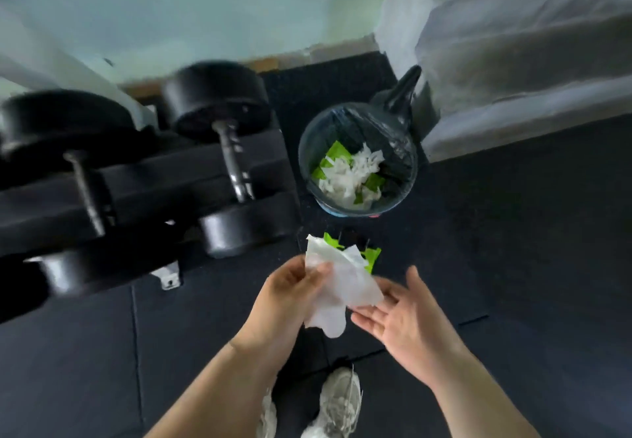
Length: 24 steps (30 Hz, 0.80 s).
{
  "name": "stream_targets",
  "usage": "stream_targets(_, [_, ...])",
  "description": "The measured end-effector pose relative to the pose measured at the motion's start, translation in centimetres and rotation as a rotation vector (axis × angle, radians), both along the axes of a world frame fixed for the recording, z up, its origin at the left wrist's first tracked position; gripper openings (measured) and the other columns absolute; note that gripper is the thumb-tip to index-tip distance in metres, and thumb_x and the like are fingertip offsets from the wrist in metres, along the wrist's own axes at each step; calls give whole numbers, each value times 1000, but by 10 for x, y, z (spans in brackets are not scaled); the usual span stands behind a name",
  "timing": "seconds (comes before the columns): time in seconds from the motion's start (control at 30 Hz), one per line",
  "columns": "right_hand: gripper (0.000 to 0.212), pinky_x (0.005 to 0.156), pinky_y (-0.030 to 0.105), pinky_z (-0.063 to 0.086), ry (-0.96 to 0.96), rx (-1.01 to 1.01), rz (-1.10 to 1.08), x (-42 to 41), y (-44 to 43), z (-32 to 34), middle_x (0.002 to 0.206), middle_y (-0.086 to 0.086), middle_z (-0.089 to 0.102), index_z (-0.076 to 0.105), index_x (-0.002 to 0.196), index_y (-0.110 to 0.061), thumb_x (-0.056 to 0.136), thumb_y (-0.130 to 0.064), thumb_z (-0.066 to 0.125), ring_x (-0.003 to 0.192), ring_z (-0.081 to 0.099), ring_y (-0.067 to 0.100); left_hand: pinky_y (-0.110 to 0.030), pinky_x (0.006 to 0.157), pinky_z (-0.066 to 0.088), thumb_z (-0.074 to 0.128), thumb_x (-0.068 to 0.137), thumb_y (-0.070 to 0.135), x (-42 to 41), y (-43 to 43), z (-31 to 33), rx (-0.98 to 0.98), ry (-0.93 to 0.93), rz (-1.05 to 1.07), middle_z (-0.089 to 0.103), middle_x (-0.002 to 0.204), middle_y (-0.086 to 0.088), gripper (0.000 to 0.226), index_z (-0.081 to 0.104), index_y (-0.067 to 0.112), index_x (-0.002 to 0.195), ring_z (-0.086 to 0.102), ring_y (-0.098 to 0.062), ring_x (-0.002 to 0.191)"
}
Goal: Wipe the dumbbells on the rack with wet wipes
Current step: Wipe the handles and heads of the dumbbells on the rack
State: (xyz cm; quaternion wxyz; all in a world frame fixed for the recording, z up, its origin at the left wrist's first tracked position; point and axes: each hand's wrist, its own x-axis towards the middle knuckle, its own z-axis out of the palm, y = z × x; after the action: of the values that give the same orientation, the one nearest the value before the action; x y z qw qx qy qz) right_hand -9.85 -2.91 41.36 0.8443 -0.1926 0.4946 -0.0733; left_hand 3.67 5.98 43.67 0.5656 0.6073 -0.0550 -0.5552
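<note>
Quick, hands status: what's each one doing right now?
Left hand: closed, gripping the white wet wipe.
Right hand: open, fingers straight at the wipe's lower edge, gripping nothing.

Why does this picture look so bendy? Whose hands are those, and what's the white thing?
The camera sits on a person's head and looks down, and its wide lens bends the edges. So you are seeing that person's own hands. The left hand grips a white wet wipe. The right hand is open beside it, with its fingers at the wipe's corner. A green packet pokes out behind the wipe. On the left, black dumbbells lie on a rack. Ahead, on the dark floor, stands a bin holding crumpled white wipes and green scraps. At the bottom are the person's pale shoes.
</note>
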Motion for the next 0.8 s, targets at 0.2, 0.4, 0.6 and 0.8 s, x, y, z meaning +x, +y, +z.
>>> stream_targets(0.2, [47, 101, 38, 36, -175, -107, 497, 77, 45, 140, 127, 3, 57, 60, 106, -23, 65, -44, 64, 107, 56, 16, -22, 45, 49, 51, 76, 25, 56, 69, 153, -84, 38, 271, 70, 70, -7, 29, 62, 3, 93, 65, -15, 59])
stream_targets(0.4, [69, 75, 29, 53, -473, -285, 839, 185, 122, 219, 106, 5, 69, 67, 107, -21, 50, -58, 75, 97, 65, 18, -24, 48, 52, 49, 85, 13, 114, 177, 244, -111, -125, 517, 72, 73, -5, 15, 63, 8, 89, 67, -14, 62])
stream_targets(0.6, [44, 65, 29, 54, -491, -264, 1092, 280, 239, 272, 89, 7, 67, 60, 104, -11, 69, -38, 63, 80, 65, 19, -22, 48, 52, 45, 93, 7, 162, 319, 289, -40, -275, 753, 70, 69, 1, 20, 64, 11, 91, 65, -10, 58])
stream_targets(0.8, [22, 33, 18, 30, -481, -324, 1245, 335, 361, 316, 53, 2, 51, 62, 75, -9, 90, -3, 47, 39, 42, 11, -25, 48, 50, 41, 94, 5, 187, 444, 315, 16, -373, 897, 67, 71, 0, 27, 65, 15, 96, 61, -12, 58])
